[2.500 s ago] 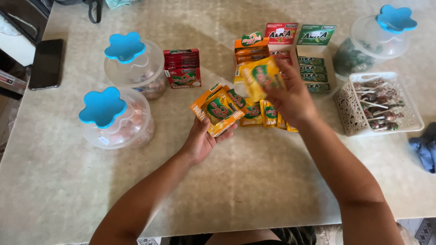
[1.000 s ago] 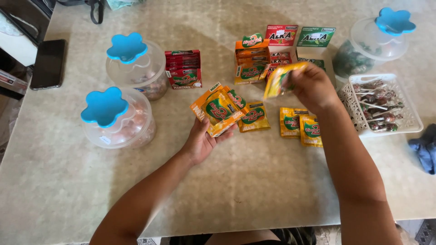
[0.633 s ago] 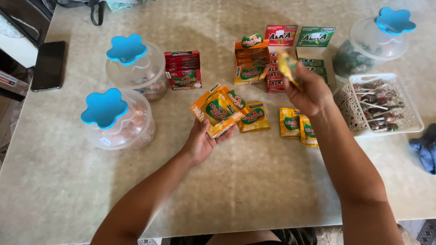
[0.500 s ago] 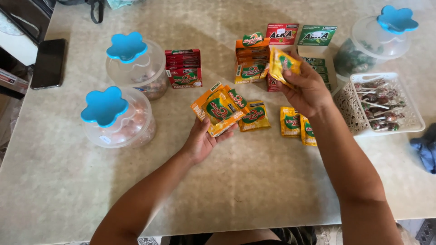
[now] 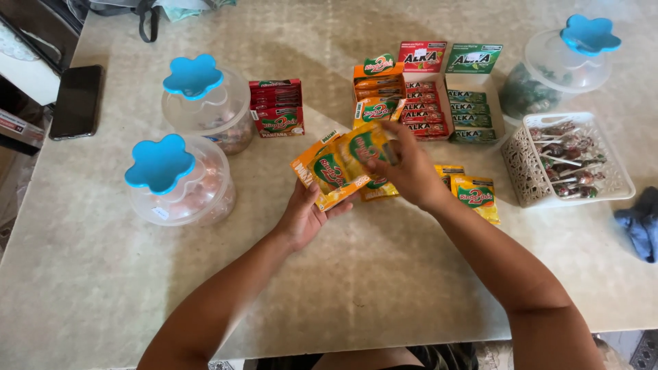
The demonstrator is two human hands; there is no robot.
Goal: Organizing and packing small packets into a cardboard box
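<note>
Looking down from the head camera, a pale speckled table (image 5: 384, 288) fills the view, with a dark phone (image 5: 77, 101) near its far left edge and a blue cloth (image 5: 641, 223) at the right edge. The left hand (image 5: 305, 216) lies palm up with its fingers curled under a fanned stack of orange sachets (image 5: 329, 171), grasping them from below. The right hand (image 5: 408, 171) reaches in from the right, forearm slanting across the table, and its fingertips pinch one yellow-green sachet (image 5: 367, 147) at the top of that fan, so both hands close on the same bundle. Just right of the grip, partly hidden behind the right wrist, a few more loose sachets (image 5: 476, 197) lie flat on the table. Beyond the grip stand an open orange box (image 5: 377, 85), a red box (image 5: 425, 103) and a green box (image 5: 473, 103) of small packs, side by side. Left of the grip sits a stack of red packs (image 5: 277, 109), and farther left two clear tubs with blue flower-shaped lids (image 5: 178, 168), one behind the other. Well to the right are a white basket (image 5: 528, 178) of wrapped lollipops and a third clear tub (image 5: 558, 62).
</note>
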